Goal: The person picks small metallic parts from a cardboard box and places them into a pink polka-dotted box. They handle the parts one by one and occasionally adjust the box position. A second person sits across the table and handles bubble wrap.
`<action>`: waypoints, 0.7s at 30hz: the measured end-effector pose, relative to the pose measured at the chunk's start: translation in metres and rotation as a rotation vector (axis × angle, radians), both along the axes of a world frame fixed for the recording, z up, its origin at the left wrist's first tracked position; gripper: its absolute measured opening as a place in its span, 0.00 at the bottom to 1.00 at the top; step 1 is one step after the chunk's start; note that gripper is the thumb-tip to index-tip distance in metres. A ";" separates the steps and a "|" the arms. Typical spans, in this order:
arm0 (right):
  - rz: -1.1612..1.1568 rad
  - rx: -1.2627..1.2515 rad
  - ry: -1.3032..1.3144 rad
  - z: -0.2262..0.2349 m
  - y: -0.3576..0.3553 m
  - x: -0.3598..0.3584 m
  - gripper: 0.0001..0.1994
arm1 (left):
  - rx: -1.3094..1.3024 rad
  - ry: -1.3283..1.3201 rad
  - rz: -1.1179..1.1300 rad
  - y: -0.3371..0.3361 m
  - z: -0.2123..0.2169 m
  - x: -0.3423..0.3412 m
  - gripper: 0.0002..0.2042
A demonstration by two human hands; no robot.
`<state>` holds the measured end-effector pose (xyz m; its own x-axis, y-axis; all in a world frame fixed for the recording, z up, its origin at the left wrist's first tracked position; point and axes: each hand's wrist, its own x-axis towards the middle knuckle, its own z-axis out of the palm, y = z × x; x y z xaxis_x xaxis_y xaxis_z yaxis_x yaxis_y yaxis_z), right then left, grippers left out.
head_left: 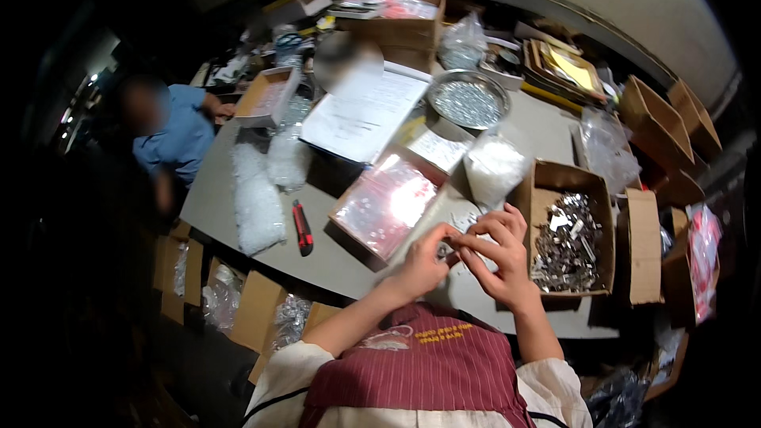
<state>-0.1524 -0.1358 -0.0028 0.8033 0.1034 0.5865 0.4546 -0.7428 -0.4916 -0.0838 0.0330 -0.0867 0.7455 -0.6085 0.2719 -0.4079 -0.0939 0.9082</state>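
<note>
My left hand (pixel 425 261) and my right hand (pixel 501 260) meet over the near edge of the table, fingertips together. Both are closed in a pinch; what sits between the fingers is too small and covered to name. Small pale pieces (pixel 462 279) lie on the tabletop beneath them. Right of my right hand stands an open cardboard box (pixel 609 226) of loose shiny metal parts (pixel 567 242). Left of my left hand is a box of clear plastic bags (pixel 386 204) with reddish marks. Just beyond my fingers rests a clear bag of white pieces (pixel 495 168).
A red and black utility knife (pixel 302 227) lies on the grey table (pixel 321 265) at left, beside bags of clear pieces (pixel 258 198). Farther back are papers (pixel 365 115) and a metal bowl (pixel 469 100) of small parts. A person in blue (pixel 176 131) is at the left end.
</note>
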 end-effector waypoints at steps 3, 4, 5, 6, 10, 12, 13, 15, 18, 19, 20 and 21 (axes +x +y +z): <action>0.182 -0.124 0.088 0.013 0.008 0.003 0.11 | -0.207 0.265 -0.080 0.012 -0.006 -0.008 0.18; 0.215 -0.152 0.109 0.009 0.009 0.006 0.12 | -0.199 0.219 -0.096 0.016 -0.007 -0.009 0.18; 0.239 -0.185 0.126 0.004 0.006 0.008 0.13 | -0.033 0.192 -0.233 0.025 0.005 -0.001 0.19; 0.236 -0.123 0.130 0.000 0.008 0.008 0.12 | -0.052 0.164 -0.170 0.026 0.005 -0.004 0.20; 0.166 0.149 0.228 -0.008 0.023 0.009 0.09 | -0.078 0.171 0.041 0.046 0.008 0.001 0.16; 0.180 0.168 0.204 -0.015 0.030 0.016 0.06 | -0.164 0.251 0.142 0.057 0.003 -0.002 0.12; 0.184 0.149 0.191 -0.019 0.033 0.019 0.07 | -0.249 0.279 0.176 0.062 0.001 -0.004 0.11; 0.178 0.184 0.176 -0.019 0.042 0.023 0.07 | -0.350 0.372 0.211 0.067 0.006 -0.006 0.08; 0.181 0.259 0.204 -0.029 0.051 0.029 0.07 | -0.436 0.371 0.239 0.074 0.004 -0.007 0.05; 0.180 0.283 0.215 -0.033 0.054 0.029 0.07 | -0.321 0.274 0.278 0.077 0.005 -0.006 0.05; 0.185 0.271 0.255 -0.035 0.054 0.030 0.09 | -0.207 0.176 0.316 0.082 0.007 -0.006 0.05; 0.181 0.319 0.281 -0.037 0.058 0.032 0.09 | -0.093 0.079 0.352 0.085 0.009 -0.006 0.05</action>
